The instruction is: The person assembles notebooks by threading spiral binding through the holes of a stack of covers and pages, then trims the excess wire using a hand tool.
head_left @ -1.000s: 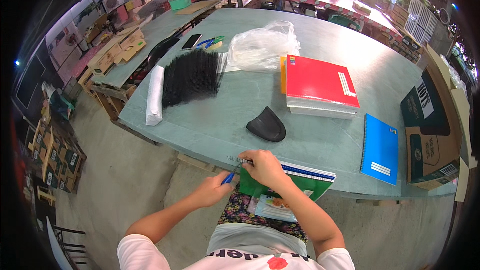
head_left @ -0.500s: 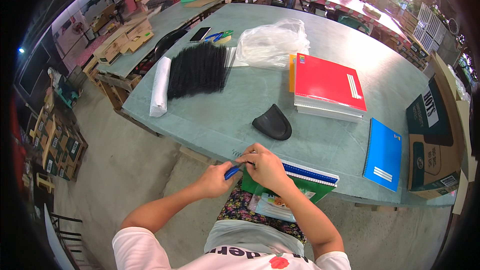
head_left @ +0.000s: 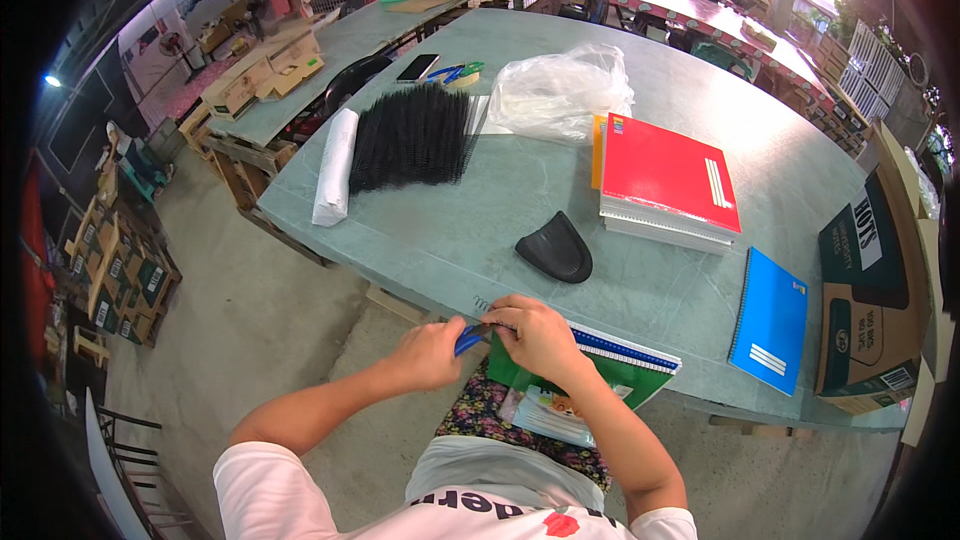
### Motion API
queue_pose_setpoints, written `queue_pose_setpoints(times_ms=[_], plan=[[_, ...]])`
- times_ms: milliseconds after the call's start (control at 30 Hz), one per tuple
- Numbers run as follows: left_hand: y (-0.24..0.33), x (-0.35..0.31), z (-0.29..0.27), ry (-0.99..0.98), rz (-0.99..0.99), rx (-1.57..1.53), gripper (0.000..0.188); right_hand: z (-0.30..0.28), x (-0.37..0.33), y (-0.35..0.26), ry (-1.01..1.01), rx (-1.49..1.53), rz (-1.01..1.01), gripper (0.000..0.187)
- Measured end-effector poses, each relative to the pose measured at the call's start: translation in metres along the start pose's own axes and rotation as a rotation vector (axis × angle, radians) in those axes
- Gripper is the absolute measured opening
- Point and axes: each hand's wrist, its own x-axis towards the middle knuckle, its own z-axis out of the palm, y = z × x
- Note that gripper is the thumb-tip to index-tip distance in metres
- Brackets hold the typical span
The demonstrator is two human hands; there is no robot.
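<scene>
Grey-green and broad, the bench (head_left: 430, 240) curves away toward other worktables, with a cardboard box (head_left: 868, 305) standing at its right end. I sit or stand close against its near edge, where the green notebook (head_left: 640, 382) is tilted over my floral-clad lap, spine side up, probably because that edge gives it something to lean on. My right grip (head_left: 540, 338) is closed about its left corner, I judge to steady it; the fingers hide exactly what they pinch. Just past them a loose end of dark wire coil (head_left: 482, 304) pokes out. My left grip (head_left: 428, 352) is clenched around a blue-handled tool (head_left: 467, 340), its tip meeting my right fingertips, perhaps so both meet at the wire. Farther off, a heap of black coils (head_left: 412, 140) lies beside a white roll (head_left: 336, 168), seemingly kept together within reach. Red notebooks (head_left: 670, 172) are squared into a stack, likely to save room, while a blue notebook (head_left: 768, 325) lies apart, near the box. Between heap and stack sits a black moulded piece (head_left: 556, 248).
</scene>
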Motion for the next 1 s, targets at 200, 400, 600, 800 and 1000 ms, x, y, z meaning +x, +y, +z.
queue_pose_setpoints(times_ms=[200,400,600,800,1000], plan=[[0.014,-0.006,-0.015,-0.591,-0.431,-1.145,0.032,-0.002,0.0,-0.008,0.025,-0.065,0.242,0.022],[0.013,-0.002,-0.007,-0.798,-0.592,-1.792,0.04,0.0,-0.004,-0.004,0.065,-0.07,0.172,0.016],[0.02,-0.011,0.011,-0.159,-0.216,-0.378,0.03,0.011,-0.005,-0.004,0.125,-0.152,0.101,0.013],[-0.012,0.001,-0.003,-0.149,-0.248,-0.831,0.02,-0.003,-0.004,-0.003,0.038,-0.046,0.106,0.012],[0.01,0.052,-0.013,-0.056,-0.103,-0.978,0.02,0.001,-0.01,-0.005,0.065,-0.027,0.036,0.013]])
